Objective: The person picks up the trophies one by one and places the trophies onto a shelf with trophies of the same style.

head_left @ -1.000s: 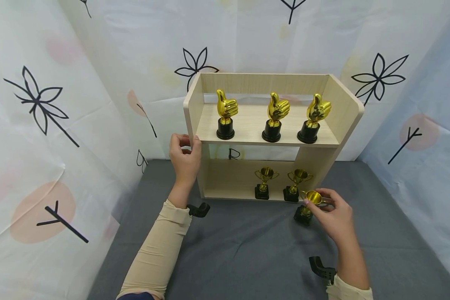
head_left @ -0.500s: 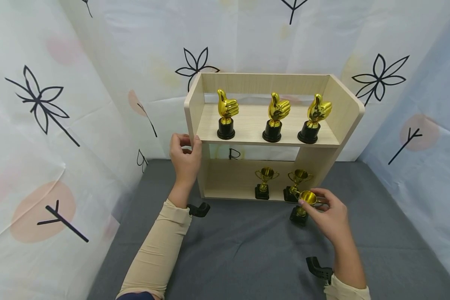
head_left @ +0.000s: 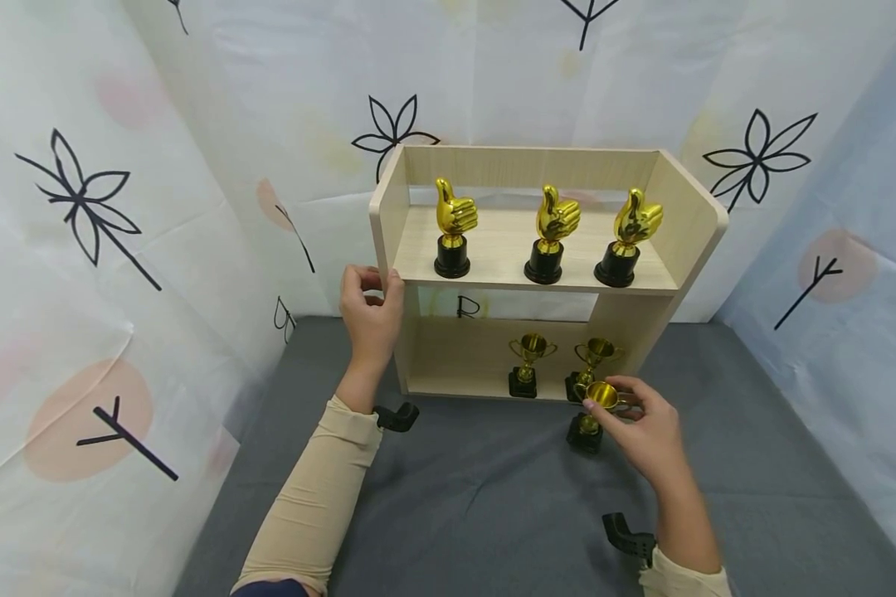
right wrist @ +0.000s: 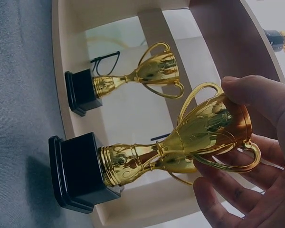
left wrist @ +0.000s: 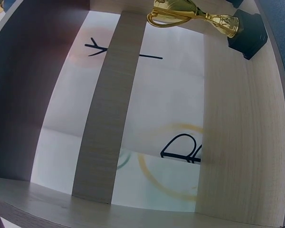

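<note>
My right hand [head_left: 645, 431] grips a gold trophy cup [right wrist: 209, 126] by its bowl, thumb on one side and fingers on the other. The cup has two handles and a black base [right wrist: 83, 171], and it stands upright in front of the shelf's lower board. On that lower board are two more trophy cups, one near the middle [head_left: 530, 348] and one to its right [head_left: 596, 352], partly covered by the held cup. My left hand [head_left: 372, 319] pinches the left side panel of the pale wooden shelf [head_left: 538, 288] between thumb and fingers.
Three gold thumbs-up trophies stand on the upper board: left [head_left: 454, 228], middle [head_left: 548, 236] and right [head_left: 627, 236]. Grey cloth [head_left: 478, 497] covers the table. Patterned white fabric [head_left: 157, 166] hangs behind and at both sides.
My right hand has moved a little to the left, carrying the trophy cup with it across the front of the shelf. The left hand keeps its hold on the side panel.
</note>
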`<state>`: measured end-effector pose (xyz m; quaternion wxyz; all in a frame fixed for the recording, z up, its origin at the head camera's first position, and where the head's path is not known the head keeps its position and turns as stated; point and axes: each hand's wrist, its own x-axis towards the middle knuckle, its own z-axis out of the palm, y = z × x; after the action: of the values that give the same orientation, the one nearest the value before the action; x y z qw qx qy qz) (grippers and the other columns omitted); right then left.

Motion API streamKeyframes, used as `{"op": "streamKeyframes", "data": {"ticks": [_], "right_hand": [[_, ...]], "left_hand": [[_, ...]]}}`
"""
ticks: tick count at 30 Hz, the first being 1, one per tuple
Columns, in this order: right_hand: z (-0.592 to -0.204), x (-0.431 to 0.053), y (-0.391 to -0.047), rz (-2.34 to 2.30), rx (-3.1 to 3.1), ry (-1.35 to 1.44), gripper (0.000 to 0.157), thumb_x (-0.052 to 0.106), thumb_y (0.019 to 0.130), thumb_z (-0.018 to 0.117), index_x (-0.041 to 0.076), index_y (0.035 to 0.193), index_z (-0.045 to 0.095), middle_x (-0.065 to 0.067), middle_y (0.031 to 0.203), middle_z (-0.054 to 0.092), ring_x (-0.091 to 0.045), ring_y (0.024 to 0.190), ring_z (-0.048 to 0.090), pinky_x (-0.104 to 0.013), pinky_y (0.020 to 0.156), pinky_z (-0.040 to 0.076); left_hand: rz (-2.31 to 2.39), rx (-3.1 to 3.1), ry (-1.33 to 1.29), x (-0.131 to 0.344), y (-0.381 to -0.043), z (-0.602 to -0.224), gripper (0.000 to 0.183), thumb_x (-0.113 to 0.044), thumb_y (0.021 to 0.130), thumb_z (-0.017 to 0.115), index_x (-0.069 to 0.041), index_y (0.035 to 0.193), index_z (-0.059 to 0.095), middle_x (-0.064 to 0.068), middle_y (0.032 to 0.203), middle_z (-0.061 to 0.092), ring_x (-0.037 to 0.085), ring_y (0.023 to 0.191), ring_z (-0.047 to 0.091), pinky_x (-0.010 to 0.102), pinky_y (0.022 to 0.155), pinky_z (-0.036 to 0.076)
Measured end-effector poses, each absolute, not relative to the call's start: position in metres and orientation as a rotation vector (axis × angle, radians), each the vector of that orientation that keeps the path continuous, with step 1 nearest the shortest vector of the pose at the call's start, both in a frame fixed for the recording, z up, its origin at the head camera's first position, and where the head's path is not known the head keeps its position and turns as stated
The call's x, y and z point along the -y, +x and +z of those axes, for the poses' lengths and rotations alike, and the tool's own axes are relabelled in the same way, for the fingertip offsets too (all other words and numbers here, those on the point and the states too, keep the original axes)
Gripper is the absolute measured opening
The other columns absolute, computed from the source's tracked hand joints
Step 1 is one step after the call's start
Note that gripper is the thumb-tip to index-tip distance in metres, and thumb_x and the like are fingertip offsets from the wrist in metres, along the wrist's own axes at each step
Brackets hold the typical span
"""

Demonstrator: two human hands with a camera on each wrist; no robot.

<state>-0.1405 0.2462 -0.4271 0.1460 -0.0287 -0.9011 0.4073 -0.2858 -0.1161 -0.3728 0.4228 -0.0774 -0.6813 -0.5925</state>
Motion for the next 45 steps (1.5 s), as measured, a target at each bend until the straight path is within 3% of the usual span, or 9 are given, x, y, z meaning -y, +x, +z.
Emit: {"op": "streamKeyframes", "data": {"ticks": [10, 15, 22, 27, 31, 38, 45], "right_hand": [[-0.429, -0.238, -0.142, 1.184, 2.594, -0.045, 0.055, 0.034, 0.094, 0.083, 0.006, 0.138, 0.066, -0.016, 0.133, 0.070, -0.032, 0.115, 0.069, -0.005, 0.083, 0.045], [-0.432, -0.236, -0.143, 1.180, 2.599, -0.033, 0.054, 0.034, 0.093, 0.083, 0.007, 0.138, 0.066, -0.015, 0.133, 0.070, -0.031, 0.115, 0.069, -0.009, 0.085, 0.048], [-0.433, -0.231, -0.144, 1.166, 2.593, -0.009, 0.054, 0.031, 0.093, 0.084, 0.005, 0.137, 0.066, -0.016, 0.133, 0.069, -0.033, 0.115, 0.069, -0.045, 0.094, 0.060], [-0.433, -0.227, -0.145, 1.173, 2.590, 0.013, 0.054, 0.031, 0.094, 0.083, 0.004, 0.137, 0.066, -0.016, 0.133, 0.069, -0.031, 0.113, 0.069, -0.052, 0.095, 0.059], [-0.434, -0.224, -0.145, 1.171, 2.584, 0.037, 0.053, 0.030, 0.093, 0.084, 0.005, 0.137, 0.067, -0.016, 0.131, 0.070, -0.030, 0.110, 0.069, -0.050, 0.093, 0.060], [-0.434, -0.224, -0.144, 1.163, 2.575, 0.053, 0.051, 0.028, 0.092, 0.085, 0.007, 0.135, 0.068, -0.014, 0.130, 0.071, -0.027, 0.109, 0.069, -0.030, 0.087, 0.059], [-0.433, -0.224, -0.144, 1.174, 2.570, 0.060, 0.050, 0.029, 0.093, 0.085, 0.006, 0.135, 0.069, -0.015, 0.130, 0.071, -0.029, 0.110, 0.069, -0.030, 0.087, 0.059]], "left_hand": [[-1.507, 1.696, -0.171, 0.108, -0.272, -0.359, 0.019, -0.004, 0.095, 0.065, 0.008, 0.093, 0.051, 0.025, 0.099, 0.057, 0.019, 0.086, 0.055, 0.048, 0.070, 0.046], [-1.521, 1.683, -0.188, 0.104, -0.259, -0.346, 0.018, -0.002, 0.095, 0.064, 0.009, 0.092, 0.051, 0.026, 0.097, 0.057, 0.010, 0.086, 0.051, 0.045, 0.070, 0.047], [-1.504, 1.676, -0.201, 0.104, -0.259, -0.346, 0.018, -0.002, 0.095, 0.065, 0.010, 0.092, 0.051, 0.026, 0.096, 0.057, 0.007, 0.085, 0.051, 0.029, 0.068, 0.045], [-1.506, 1.676, -0.205, 0.104, -0.258, -0.347, 0.018, -0.002, 0.095, 0.065, 0.010, 0.092, 0.052, 0.024, 0.095, 0.056, 0.010, 0.085, 0.051, 0.030, 0.069, 0.044], [-1.502, 1.682, -0.199, 0.104, -0.259, -0.347, 0.018, -0.002, 0.095, 0.065, 0.010, 0.092, 0.052, 0.025, 0.095, 0.055, 0.013, 0.086, 0.051, 0.028, 0.069, 0.044], [-1.488, 1.699, -0.174, 0.105, -0.261, -0.350, 0.020, -0.008, 0.095, 0.066, 0.005, 0.091, 0.052, 0.019, 0.093, 0.056, 0.013, 0.085, 0.052, 0.024, 0.069, 0.045], [-1.490, 1.699, -0.178, 0.107, -0.266, -0.355, 0.018, -0.004, 0.095, 0.066, 0.008, 0.094, 0.053, 0.024, 0.094, 0.056, 0.014, 0.087, 0.052, 0.026, 0.069, 0.044]]}}
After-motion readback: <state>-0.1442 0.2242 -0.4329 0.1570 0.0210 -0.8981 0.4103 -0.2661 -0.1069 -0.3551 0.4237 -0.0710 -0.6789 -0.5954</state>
